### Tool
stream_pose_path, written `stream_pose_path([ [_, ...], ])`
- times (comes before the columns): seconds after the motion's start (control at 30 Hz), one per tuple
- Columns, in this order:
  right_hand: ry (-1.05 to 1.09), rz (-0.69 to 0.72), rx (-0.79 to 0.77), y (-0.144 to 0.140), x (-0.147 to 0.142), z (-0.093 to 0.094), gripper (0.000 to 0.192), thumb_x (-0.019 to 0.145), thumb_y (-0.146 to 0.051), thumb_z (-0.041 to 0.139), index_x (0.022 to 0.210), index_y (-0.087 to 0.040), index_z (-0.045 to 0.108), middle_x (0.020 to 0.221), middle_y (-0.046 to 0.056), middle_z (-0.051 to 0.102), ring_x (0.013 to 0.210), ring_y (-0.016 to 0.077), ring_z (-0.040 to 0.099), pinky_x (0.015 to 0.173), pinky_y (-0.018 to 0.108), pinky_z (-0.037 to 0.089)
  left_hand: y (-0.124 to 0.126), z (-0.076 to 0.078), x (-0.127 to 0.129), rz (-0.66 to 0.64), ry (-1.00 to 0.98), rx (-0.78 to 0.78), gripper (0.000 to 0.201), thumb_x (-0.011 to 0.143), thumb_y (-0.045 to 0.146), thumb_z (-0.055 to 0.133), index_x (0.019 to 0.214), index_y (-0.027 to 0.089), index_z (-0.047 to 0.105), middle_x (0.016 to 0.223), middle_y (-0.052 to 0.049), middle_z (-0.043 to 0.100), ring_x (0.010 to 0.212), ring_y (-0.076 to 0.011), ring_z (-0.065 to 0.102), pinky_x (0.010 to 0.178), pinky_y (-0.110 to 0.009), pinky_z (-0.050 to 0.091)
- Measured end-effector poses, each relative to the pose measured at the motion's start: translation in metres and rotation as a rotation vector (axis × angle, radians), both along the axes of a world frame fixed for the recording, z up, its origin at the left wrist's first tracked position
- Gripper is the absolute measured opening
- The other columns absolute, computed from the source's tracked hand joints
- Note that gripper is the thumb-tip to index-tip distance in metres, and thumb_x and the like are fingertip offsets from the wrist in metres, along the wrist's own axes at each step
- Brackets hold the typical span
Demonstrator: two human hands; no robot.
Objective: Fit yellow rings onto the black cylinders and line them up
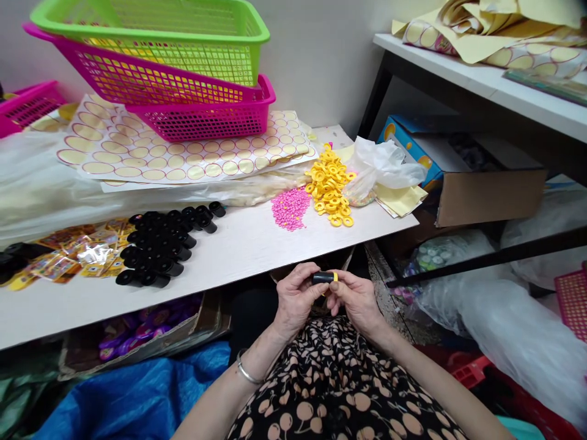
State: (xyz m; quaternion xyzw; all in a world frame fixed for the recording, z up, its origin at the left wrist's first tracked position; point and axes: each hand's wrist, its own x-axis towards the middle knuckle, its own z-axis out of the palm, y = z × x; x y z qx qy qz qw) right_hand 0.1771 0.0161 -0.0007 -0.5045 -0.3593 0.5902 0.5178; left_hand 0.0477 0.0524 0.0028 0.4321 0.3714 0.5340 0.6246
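Above my lap, just off the table's front edge, my left hand (296,299) grips a small black cylinder (323,277). My right hand (355,299) pinches a yellow ring (335,277) at the cylinder's right end; ring and cylinder touch. On the table beyond lie a heap of yellow rings (331,183) and a patch of tiny pink pieces (291,209). Farther left, several black cylinders (158,244) stand or lie in a cluster, beside yellow printed cards (92,252).
Stacked green (151,33) and pink baskets (211,119) rest on sticker sheets (192,160) at the back. A white plastic bag (385,162) sits right of the rings. Under the table is a box of purple items (137,330). An open cardboard box (490,198) stands beneath the right shelf (495,79).
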Motion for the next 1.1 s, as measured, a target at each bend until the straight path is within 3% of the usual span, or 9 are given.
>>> stream_pose_path([
  [0.1, -0.079, 0.077, -0.023, 0.001, -0.001, 0.001, 0.039, 0.076, -0.035, 0.062, 0.108, -0.013, 0.058, 0.057, -0.001, 0.058, 0.044, 0.0082, 0.052, 0.041, 0.019, 0.046, 0.003, -0.005, -0.003, -0.043, -0.156, -0.225, 0.026, 0.059, 0.014, 0.075, 0.084, 0.016, 0.068, 0.081, -0.003, 0.064, 0.072, -0.0111, 0.059, 0.065, -0.021, 0.048],
  [0.2, -0.260, 0.053, 0.081, 0.003, 0.000, 0.004, 0.065, 0.066, -0.030, 0.071, 0.124, -0.018, 0.046, 0.090, 0.004, 0.060, 0.059, 0.0084, 0.056, 0.052, 0.021, 0.051, 0.007, -0.010, -0.006, -0.065, -0.262, -0.403, 0.025, 0.060, 0.015, 0.074, 0.084, 0.015, 0.068, 0.079, -0.003, 0.066, 0.068, -0.0100, 0.060, 0.062, -0.020, 0.047],
  [0.27, -0.380, 0.011, 0.212, 0.004, 0.001, 0.005, 0.067, 0.066, -0.027, 0.071, 0.127, -0.021, 0.042, 0.107, 0.007, 0.053, 0.068, 0.0092, 0.057, 0.058, 0.023, 0.052, 0.008, -0.011, -0.008, -0.098, -0.271, -0.404, 0.026, 0.060, 0.013, 0.074, 0.085, 0.015, 0.067, 0.081, -0.003, 0.066, 0.070, -0.0103, 0.060, 0.063, -0.020, 0.048],
  [0.4, -0.566, 0.025, 0.431, 0.004, 0.004, 0.011, 0.036, 0.079, -0.019, 0.057, 0.115, -0.020, 0.054, 0.091, 0.004, 0.055, 0.071, 0.0106, 0.055, 0.064, 0.024, 0.051, 0.010, -0.004, -0.015, -0.168, -0.206, -0.200, 0.028, 0.060, 0.009, 0.073, 0.086, 0.015, 0.067, 0.088, -0.004, 0.066, 0.083, -0.0138, 0.060, 0.080, -0.025, 0.047],
  [0.5, -0.601, 0.047, 0.503, 0.002, 0.007, 0.016, 0.036, 0.081, -0.015, 0.053, 0.117, -0.020, 0.054, 0.091, 0.005, 0.057, 0.078, 0.0124, 0.057, 0.069, 0.025, 0.050, 0.011, 0.007, -0.021, -0.225, -0.066, -0.057, 0.032, 0.059, 0.009, 0.073, 0.090, 0.015, 0.067, 0.094, -0.005, 0.064, 0.090, -0.0167, 0.059, 0.084, -0.028, 0.046],
  [0.6, -0.595, 0.077, 0.543, -0.001, 0.010, 0.020, 0.037, 0.082, -0.014, 0.053, 0.118, -0.021, 0.054, 0.104, 0.007, 0.057, 0.089, 0.0152, 0.057, 0.074, 0.028, 0.051, 0.012, 0.020, -0.026, -0.351, 0.213, 0.041, 0.036, 0.063, 0.010, 0.068, 0.099, 0.015, 0.064, 0.095, -0.004, 0.063, 0.085, -0.0158, 0.058, 0.076, -0.026, 0.047],
  [0.73, -0.638, 0.148, 0.624, -0.004, 0.013, 0.025, 0.038, 0.081, -0.014, 0.055, 0.119, -0.022, 0.054, 0.111, 0.009, 0.057, 0.097, 0.0182, 0.057, 0.079, 0.031, 0.051, 0.013, 0.033, -0.027, -0.473, 0.647, 0.229, 0.026, 0.065, 0.007, 0.056, 0.088, 0.015, 0.065, 0.078, -0.001, 0.062, 0.071, -0.0134, 0.054, 0.063, -0.023, 0.042],
  [0.9, -0.692, 0.110, 0.693, -0.010, 0.012, 0.030, 0.040, 0.080, -0.019, 0.060, 0.119, -0.021, 0.055, 0.105, 0.010, 0.060, 0.091, 0.0196, 0.060, 0.072, 0.031, 0.053, 0.006, 0.037, -0.021, -0.371, 0.902, 0.485, 0.018, 0.064, 0.008, 0.054, 0.078, 0.016, 0.061, 0.071, -0.001, 0.058, 0.066, -0.0134, 0.052, 0.059, -0.023, 0.037],
  [1.1, -0.754, 0.085, 0.764, -0.019, 0.012, 0.037, 0.045, 0.080, -0.017, 0.058, 0.125, -0.019, 0.050, 0.105, 0.012, 0.060, 0.093, 0.0207, 0.060, 0.078, 0.033, 0.052, -0.004, 0.033, -0.014, -0.129, 1.036, 0.857, 0.011, 0.070, 0.011, 0.046, 0.071, 0.015, 0.057, 0.063, -0.003, 0.053, 0.060, -0.0139, 0.046, 0.057, -0.026, 0.034],
])
